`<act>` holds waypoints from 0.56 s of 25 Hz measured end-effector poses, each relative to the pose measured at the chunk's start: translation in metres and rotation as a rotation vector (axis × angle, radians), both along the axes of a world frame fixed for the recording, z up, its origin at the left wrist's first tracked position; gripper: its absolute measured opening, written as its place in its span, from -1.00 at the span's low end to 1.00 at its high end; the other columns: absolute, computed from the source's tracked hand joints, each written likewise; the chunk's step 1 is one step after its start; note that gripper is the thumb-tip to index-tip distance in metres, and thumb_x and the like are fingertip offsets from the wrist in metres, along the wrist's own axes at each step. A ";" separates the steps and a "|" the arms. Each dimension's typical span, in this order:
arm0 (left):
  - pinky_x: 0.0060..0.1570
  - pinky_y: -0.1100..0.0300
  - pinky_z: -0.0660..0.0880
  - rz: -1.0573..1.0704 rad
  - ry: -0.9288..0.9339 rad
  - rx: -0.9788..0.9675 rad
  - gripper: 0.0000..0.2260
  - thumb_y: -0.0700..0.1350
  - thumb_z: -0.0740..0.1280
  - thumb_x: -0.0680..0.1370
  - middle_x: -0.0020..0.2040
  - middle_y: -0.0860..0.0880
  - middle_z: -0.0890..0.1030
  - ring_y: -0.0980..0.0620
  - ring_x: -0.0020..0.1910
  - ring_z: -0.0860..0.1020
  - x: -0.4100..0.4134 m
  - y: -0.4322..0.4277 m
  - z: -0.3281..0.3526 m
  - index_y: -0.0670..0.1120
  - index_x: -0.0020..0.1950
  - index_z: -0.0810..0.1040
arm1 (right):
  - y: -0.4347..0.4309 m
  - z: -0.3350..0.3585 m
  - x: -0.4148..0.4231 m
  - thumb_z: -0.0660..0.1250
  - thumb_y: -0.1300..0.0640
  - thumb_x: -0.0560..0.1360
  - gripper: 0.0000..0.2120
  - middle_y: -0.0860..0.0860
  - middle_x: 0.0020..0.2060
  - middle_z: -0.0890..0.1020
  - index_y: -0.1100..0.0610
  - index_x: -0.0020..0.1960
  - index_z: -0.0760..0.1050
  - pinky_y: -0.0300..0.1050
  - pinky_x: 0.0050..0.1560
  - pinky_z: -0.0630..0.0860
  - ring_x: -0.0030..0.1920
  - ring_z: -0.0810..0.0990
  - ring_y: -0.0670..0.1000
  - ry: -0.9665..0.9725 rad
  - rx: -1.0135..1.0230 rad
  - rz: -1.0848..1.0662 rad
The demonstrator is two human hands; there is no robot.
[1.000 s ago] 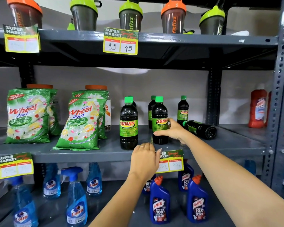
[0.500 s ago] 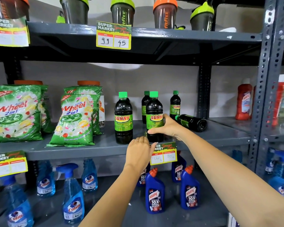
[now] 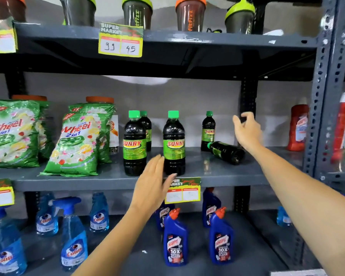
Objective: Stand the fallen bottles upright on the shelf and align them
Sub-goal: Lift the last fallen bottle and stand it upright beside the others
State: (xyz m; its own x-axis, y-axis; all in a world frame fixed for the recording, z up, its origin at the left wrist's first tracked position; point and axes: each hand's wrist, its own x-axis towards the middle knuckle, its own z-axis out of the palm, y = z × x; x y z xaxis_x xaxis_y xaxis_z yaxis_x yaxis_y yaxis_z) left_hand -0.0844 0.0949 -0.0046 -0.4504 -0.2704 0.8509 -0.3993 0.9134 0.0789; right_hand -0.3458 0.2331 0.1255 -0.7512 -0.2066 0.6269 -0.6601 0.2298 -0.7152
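The fallen bottle (image 3: 226,152) lay on its side on the middle shelf (image 3: 217,172), with its green cap pointing left. It was dark, with a green label. Nothing was touching it.

Just left of the fallen bottle, a small bottle (image 3: 208,130) stood up at the back, and its foot was very near the green cap. Farther left of the fallen bottle stood a big Sunny bottle (image 3: 174,142) at the front of the shelf. Past that stood another big Sunny bottle (image 3: 134,143), with one more bottle (image 3: 146,128) partly hidden behind it.

The right hand (image 3: 247,132) was up in the air above the fallen bottle and a little to its right. Its fingers were loosely curled and apart, and it held nothing.

The left hand (image 3: 152,184) was well to the left of the fallen bottle, in front of the shelf edge. It was flat and open, with nothing in it. Its fingertips reached up between the two big bottles, but whether they touched one could not be told.
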 end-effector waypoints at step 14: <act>-0.08 0.01 0.53 0.118 -0.365 -0.031 -0.47 0.10 -0.09 0.59 -0.02 -0.16 0.65 -0.16 -0.04 0.59 -0.117 0.073 0.010 -0.17 0.06 0.57 | -0.011 -0.019 -0.049 0.37 -0.14 0.46 -0.52 0.11 -0.17 0.55 0.18 0.20 0.45 -0.06 -0.25 0.54 -0.21 0.55 0.07 -0.616 0.428 0.381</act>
State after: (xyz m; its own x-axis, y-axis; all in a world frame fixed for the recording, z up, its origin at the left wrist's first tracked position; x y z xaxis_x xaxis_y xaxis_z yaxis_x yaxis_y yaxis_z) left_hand -0.2017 0.1674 0.0057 -0.6925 -0.3149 0.6491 -0.4985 0.8592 -0.1151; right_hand -0.3946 0.2222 0.1067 -0.7638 -0.6424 -0.0623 -0.2680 0.4035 -0.8748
